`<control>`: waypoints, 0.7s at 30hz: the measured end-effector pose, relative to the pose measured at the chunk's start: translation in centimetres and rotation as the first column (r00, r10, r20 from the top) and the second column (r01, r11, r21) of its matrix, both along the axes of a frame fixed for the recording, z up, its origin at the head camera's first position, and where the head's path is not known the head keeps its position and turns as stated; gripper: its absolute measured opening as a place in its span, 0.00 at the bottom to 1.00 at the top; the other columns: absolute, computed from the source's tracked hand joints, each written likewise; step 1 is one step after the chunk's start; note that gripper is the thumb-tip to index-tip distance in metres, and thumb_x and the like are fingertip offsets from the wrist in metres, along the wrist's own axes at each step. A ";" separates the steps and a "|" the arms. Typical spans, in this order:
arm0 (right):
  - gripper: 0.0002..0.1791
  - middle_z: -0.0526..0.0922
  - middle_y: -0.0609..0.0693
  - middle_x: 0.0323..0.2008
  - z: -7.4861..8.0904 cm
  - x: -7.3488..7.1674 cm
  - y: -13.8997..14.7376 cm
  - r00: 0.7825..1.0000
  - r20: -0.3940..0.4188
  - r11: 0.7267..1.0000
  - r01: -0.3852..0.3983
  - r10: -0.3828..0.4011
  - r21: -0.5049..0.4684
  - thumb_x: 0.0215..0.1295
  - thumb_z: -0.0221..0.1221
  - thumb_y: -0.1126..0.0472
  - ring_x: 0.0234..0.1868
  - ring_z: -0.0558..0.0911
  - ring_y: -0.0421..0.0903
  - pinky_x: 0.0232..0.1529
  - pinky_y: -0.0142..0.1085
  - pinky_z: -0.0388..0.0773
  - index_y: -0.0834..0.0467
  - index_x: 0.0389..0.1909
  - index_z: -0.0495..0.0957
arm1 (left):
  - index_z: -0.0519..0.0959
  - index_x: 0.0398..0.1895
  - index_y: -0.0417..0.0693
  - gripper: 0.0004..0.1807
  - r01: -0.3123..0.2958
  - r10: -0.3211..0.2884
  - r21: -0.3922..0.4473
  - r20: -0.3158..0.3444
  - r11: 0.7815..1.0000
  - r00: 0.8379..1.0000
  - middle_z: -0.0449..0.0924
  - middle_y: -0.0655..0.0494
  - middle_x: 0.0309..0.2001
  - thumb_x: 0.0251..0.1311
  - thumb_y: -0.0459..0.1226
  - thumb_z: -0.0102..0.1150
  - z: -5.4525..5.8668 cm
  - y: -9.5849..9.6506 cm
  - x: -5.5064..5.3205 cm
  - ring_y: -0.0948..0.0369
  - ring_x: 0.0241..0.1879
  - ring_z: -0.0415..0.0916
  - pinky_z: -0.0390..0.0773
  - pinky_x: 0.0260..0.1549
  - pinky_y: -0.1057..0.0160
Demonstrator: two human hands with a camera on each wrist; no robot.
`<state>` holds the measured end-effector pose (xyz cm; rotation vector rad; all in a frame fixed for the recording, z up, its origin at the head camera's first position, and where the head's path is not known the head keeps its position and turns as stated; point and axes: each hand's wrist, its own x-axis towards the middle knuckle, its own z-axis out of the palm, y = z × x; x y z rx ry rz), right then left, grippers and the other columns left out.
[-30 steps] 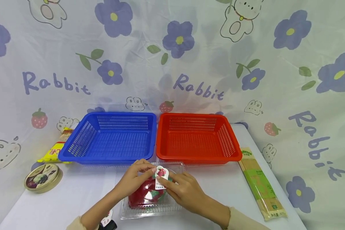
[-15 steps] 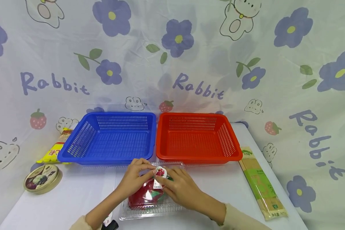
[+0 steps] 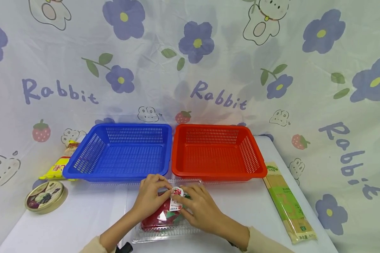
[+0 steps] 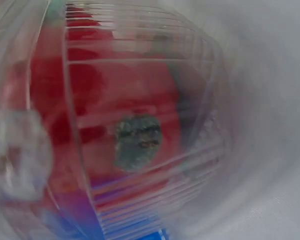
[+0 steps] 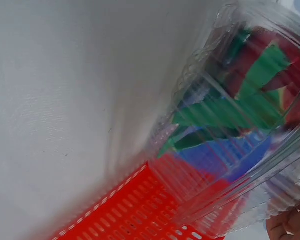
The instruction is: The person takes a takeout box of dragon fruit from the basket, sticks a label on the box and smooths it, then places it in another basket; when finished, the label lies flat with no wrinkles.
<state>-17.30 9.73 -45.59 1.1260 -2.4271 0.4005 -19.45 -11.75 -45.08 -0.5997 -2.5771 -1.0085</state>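
Note:
In the head view, a white label [image 3: 175, 205] with a red fruit picture overlaps the lid of a clear plastic box [image 3: 168, 235]. My left hand [image 3: 152, 195] pinches its upper left edge between thumb and forefinger. From the other side my right hand [image 3: 206, 209] has its forefinger across the label and its thumb at the right edge. Inside the box lies a red dragon fruit [image 3: 153, 218] with green scales. Both wrist views show the dragon fruit [image 4: 105, 90] through the ribbed clear wall [image 5: 210, 130], blurred on the left.
A blue basket [image 3: 114, 178] and a red basket [image 3: 220, 175] stand side by side behind the box. At left are a round tin [image 3: 45, 196] and a yellow packet [image 3: 57, 168]; noodles [image 3: 288, 203] lie at right. A black object [image 3: 126, 248] shows by the left sleeve.
The label has shifted slightly down, and more of its print shows. Both hands stay close over the box, with small finger shifts. Box and baskets have hardly moved.

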 end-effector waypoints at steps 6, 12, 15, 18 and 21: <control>0.21 0.81 0.51 0.57 0.0 0.8 -0.1 0.999 0.021 0.999 0.028 -0.027 -0.038 0.62 0.66 0.46 0.52 0.77 0.43 0.55 0.43 0.75 0.45 0.56 0.83 | 0.87 0.27 0.55 0.02 -0.012 0.012 -0.018 0.015 1.000 1.000 0.80 0.60 0.38 0.54 0.37 0.71 0.1 0.2 -0.1 0.57 0.45 0.70 0.64 0.49 0.48; 0.17 0.81 0.50 0.56 -0.4 1.6 0.2 0.999 0.021 0.998 0.034 -0.032 -0.061 0.65 0.64 0.47 0.51 0.76 0.43 0.52 0.40 0.75 0.45 0.52 0.85 | 0.86 0.26 0.56 0.04 -0.019 0.019 -0.034 -0.010 0.999 1.000 0.80 0.60 0.38 0.52 0.36 0.72 0.2 0.3 0.0 0.57 0.45 0.70 0.64 0.47 0.50; 0.15 0.80 0.50 0.56 -0.6 1.9 0.6 1.000 0.004 0.998 0.030 -0.030 -0.060 0.66 0.63 0.47 0.53 0.75 0.43 0.52 0.40 0.75 0.44 0.51 0.85 | 0.86 0.26 0.56 0.04 -0.027 0.026 -0.037 -0.036 0.999 0.999 0.80 0.60 0.38 0.50 0.36 0.73 0.2 0.3 0.0 0.57 0.44 0.69 0.64 0.46 0.51; 0.14 0.80 0.51 0.57 -1.0 2.3 0.9 1.000 -0.009 0.998 0.024 -0.024 -0.058 0.66 0.62 0.47 0.55 0.75 0.44 0.52 0.40 0.75 0.44 0.50 0.86 | 0.86 0.26 0.55 0.04 -0.034 0.032 -0.043 -0.046 0.999 0.998 0.80 0.59 0.38 0.50 0.36 0.73 0.2 0.2 0.1 0.57 0.44 0.69 0.64 0.46 0.51; 0.14 0.80 0.53 0.59 -1.3 2.6 1.2 1.000 -0.021 0.999 0.019 -0.020 -0.051 0.68 0.60 0.47 0.55 0.76 0.45 0.52 0.41 0.76 0.45 0.51 0.86 | 0.87 0.26 0.56 0.04 -0.035 0.034 -0.051 -0.032 0.998 0.999 0.79 0.59 0.39 0.50 0.37 0.74 0.2 0.2 0.1 0.56 0.44 0.69 0.64 0.48 0.50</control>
